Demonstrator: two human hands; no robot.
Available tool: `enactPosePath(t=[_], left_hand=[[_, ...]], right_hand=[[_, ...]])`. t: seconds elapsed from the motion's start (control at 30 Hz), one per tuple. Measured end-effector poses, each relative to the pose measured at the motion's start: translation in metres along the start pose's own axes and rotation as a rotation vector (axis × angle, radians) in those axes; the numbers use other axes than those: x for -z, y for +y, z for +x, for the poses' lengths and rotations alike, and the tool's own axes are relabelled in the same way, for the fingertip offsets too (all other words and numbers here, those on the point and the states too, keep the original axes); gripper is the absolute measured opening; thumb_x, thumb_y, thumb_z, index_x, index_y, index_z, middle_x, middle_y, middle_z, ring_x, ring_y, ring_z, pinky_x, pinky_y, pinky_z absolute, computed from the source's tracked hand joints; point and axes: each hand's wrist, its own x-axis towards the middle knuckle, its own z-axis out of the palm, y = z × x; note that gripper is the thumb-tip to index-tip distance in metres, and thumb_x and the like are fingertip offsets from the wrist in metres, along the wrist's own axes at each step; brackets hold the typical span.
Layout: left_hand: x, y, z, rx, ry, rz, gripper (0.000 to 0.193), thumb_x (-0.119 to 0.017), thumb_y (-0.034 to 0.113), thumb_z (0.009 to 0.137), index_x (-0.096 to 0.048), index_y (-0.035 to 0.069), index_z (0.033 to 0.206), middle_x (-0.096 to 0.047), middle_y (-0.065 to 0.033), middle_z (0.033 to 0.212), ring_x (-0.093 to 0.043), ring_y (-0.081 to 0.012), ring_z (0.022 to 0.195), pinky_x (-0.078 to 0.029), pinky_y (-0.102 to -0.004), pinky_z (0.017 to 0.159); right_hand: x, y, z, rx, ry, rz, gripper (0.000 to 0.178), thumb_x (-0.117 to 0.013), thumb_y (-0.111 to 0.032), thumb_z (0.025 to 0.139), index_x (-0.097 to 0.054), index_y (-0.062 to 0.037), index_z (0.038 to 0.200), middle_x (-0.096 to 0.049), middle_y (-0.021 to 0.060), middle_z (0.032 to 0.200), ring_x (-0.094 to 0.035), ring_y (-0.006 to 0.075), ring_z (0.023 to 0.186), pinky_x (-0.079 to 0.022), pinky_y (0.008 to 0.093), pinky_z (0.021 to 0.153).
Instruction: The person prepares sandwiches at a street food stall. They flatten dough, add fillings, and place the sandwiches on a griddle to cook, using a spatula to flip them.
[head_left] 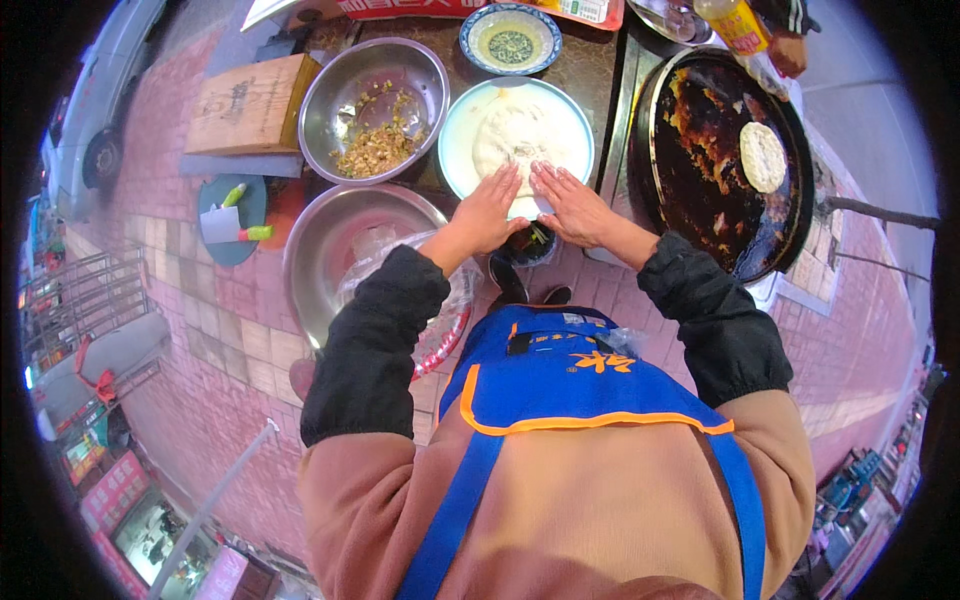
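A flat, pale round of dough (508, 130) lies on a round white board (574, 140) with a light blue rim. My left hand (487, 212) and my right hand (577, 208) rest side by side on the dough's near edge, fingers stretched out and palms down. Neither hand holds anything. Part of the dough's near side is hidden beneath my fingers. To the right, a round of flatbread (763, 157) sits on a dark, oily griddle (715, 185). Left of the board stands a metal bowl (318, 100) with chopped filling (380, 148) in it.
Behind the board is a blue-patterned dish (510, 62) of oily green liquid. A larger metal bowl (308, 235) with plastic film (385, 265) stands at near left. Farther left are a wooden box (245, 105) and a cleaver (221, 226). A yellow-labelled bottle (738, 27) lies beyond the griddle.
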Motion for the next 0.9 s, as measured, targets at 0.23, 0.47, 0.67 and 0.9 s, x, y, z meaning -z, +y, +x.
enactPosePath(t=[0.23,0.47,0.67,0.9], left_hand=[[0.005,-0.008,-0.009,0.134,-0.045,-0.106,0.077,-0.051,0.047,0.093,-0.029,-0.007,0.144,-0.022,-0.0241,0.155,-0.023,-0.0367,0.143,-0.020,-0.0410,0.117],[0.016,-0.029,0.016,0.122,0.051,-0.025,0.073,-0.050,0.033,0.096,-0.017,-0.004,0.149,-0.012,-0.0232,0.158,-0.013,-0.0360,0.147,-0.015,-0.0439,0.119],[0.020,-0.047,0.066,0.043,0.159,-0.017,0.077,-0.057,0.028,0.091,-0.017,-0.001,0.150,-0.012,-0.0196,0.159,-0.012,-0.0339,0.147,-0.015,-0.0443,0.119],[0.011,-0.070,0.063,0.014,0.270,-0.004,0.079,-0.059,0.034,0.090,-0.020,0.000,0.150,-0.015,-0.0182,0.158,-0.014,-0.0317,0.147,-0.014,-0.0430,0.120]], right_hand=[[0.018,0.001,-0.011,-0.063,0.106,-0.051,0.059,-0.049,-0.035,0.095,-0.040,0.0037,0.139,-0.040,0.0231,0.146,-0.036,0.0349,0.137,-0.021,0.0428,0.117],[0.033,0.022,0.011,-0.249,-0.089,-0.004,0.051,-0.048,-0.029,0.094,-0.046,0.0031,0.133,-0.047,0.0210,0.140,-0.043,0.0321,0.132,-0.027,0.0470,0.113],[0.001,0.025,0.045,-0.274,0.216,-0.165,0.074,-0.052,-0.041,0.091,-0.033,0.0108,0.140,-0.031,0.0295,0.148,-0.029,0.0398,0.139,-0.023,0.0446,0.115],[-0.006,0.029,0.062,-0.281,0.346,-0.107,0.081,-0.056,-0.046,0.088,-0.031,0.0088,0.142,-0.027,0.0288,0.150,-0.021,0.0403,0.143,-0.016,0.0467,0.118]])
